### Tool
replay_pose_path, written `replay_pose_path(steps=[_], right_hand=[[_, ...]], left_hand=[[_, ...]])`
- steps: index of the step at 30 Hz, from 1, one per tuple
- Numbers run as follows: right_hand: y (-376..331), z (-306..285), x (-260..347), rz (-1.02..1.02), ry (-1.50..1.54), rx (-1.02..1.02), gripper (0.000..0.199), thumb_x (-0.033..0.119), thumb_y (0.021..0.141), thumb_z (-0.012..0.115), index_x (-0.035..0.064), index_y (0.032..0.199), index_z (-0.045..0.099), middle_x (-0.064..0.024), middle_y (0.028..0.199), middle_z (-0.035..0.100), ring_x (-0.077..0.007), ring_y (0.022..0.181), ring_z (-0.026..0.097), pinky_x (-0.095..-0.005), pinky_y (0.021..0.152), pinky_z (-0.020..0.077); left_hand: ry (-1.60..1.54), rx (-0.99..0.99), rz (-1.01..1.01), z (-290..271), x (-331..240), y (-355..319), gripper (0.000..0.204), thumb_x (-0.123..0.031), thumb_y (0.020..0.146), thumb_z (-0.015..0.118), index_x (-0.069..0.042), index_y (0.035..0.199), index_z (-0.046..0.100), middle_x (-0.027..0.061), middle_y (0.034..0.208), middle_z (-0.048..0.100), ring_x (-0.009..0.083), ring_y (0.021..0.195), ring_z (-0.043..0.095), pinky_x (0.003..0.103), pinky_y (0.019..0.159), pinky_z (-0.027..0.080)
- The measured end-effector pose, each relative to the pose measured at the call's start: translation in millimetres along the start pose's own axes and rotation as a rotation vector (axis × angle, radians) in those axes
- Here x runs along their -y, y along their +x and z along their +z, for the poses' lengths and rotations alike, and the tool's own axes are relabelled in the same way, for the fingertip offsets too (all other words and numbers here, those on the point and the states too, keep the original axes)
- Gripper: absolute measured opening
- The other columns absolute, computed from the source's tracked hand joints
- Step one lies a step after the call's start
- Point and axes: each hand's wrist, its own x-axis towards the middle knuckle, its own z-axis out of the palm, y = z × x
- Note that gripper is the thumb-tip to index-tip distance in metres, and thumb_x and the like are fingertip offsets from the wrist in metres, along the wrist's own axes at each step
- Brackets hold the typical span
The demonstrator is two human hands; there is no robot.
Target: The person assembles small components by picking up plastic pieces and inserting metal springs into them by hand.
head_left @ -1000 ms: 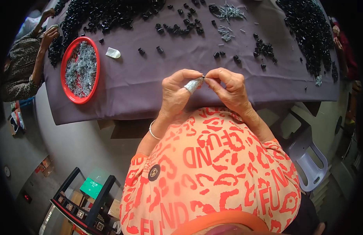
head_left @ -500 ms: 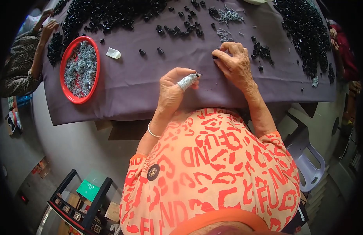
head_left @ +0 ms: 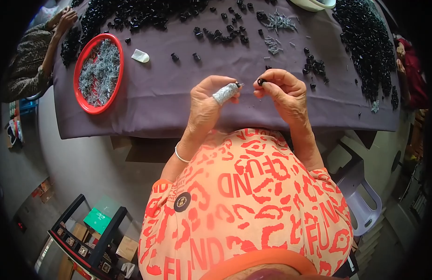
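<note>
My left hand [head_left: 209, 100], its thumb wrapped in whitish tape, pinches a small black piece [head_left: 238, 85] with a thin pale pin sticking out toward the right. Facing it a short gap away, my right hand [head_left: 286, 93] grips a small black cap-like piece [head_left: 261, 81] between thumb and fingertips. The two pieces do not touch. Both hands are above the dark purple tablecloth [head_left: 164, 102], close to the table's near edge. A pair of similar black pieces [head_left: 175, 57] lies beyond my left hand.
To the left, a red oval basket [head_left: 119, 86] holds many clear small parts. Beside it lies a white finger cover [head_left: 140, 56]. Heaps of black pieces [head_left: 365, 56] cover the far and right sides. Clear pins [head_left: 281, 21] lie loose beyond my right hand. Other people sit left and right.
My right hand has come back from near the loose clear pins toward my left hand, bringing its black piece close. My left hand stays nearly in place; the view has shifted slightly.
</note>
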Motion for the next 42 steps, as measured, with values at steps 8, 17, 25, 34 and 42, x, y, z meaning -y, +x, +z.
replay_pose_path(steps=[8, 17, 25, 34, 42], right_hand=[[-10, 9, 7, -0.155, -0.309, -0.025, 0.019, -0.010, 0.082, 0.061, -0.0046, 0.101, 0.060, -0.0097, 0.094, 0.062, -0.0133, 0.087, 0.062, -0.0252, 0.073, 0.0531], [-15, 19, 8, -0.338, -0.618, 0.014, 0.022, -0.014, 0.075, 0.064, -0.0048, 0.095, 0.062, -0.0091, 0.093, 0.062, -0.0146, 0.084, 0.058, -0.0248, 0.074, 0.0474], [-18, 20, 4, -0.307, -0.604, 0.023, 0.022, -0.013, 0.074, 0.065, -0.0041, 0.094, 0.063, -0.0091, 0.092, 0.064, -0.0151, 0.087, 0.060, -0.0255, 0.074, 0.0491], [-11, 23, -12, -0.445, -0.763, 0.009, 0.022, -0.012, 0.073, 0.066, -0.0006, 0.093, 0.064, -0.0099, 0.091, 0.065, -0.0176, 0.082, 0.064, -0.0260, 0.071, 0.0514], [3, 17, -10, -0.542, -1.051, 0.088, 0.024, -0.009, 0.074, 0.064, 0.0005, 0.096, 0.059, -0.0120, 0.087, 0.062, -0.0220, 0.077, 0.064, -0.0300, 0.066, 0.0502]], left_hand=[[0.211, 0.004, 0.071, 15, -10, -8, 0.015, -0.002, 0.084, 0.065, 0.001, 0.098, 0.063, 0.0081, 0.090, 0.067, 0.0119, 0.079, 0.063, 0.024, 0.072, 0.051], [0.261, 0.012, 0.180, 18, -5, -11, 0.018, 0.009, 0.080, 0.064, 0.003, 0.097, 0.064, 0.0063, 0.088, 0.065, 0.0110, 0.079, 0.062, 0.022, 0.072, 0.052], [0.357, 0.003, 0.170, 17, -7, -17, 0.017, 0.008, 0.080, 0.064, 0.003, 0.096, 0.065, 0.0068, 0.087, 0.066, 0.0103, 0.080, 0.062, 0.022, 0.072, 0.051], [0.370, -0.068, 0.090, 12, 1, -17, 0.016, 0.006, 0.082, 0.062, 0.004, 0.098, 0.064, 0.0072, 0.085, 0.067, 0.0112, 0.078, 0.063, 0.022, 0.068, 0.051], [0.922, 0.002, 0.563, 1, 15, 4, 0.018, 0.004, 0.072, 0.068, -0.003, 0.088, 0.068, 0.0085, 0.087, 0.066, 0.0197, 0.078, 0.063, 0.028, 0.068, 0.051]])
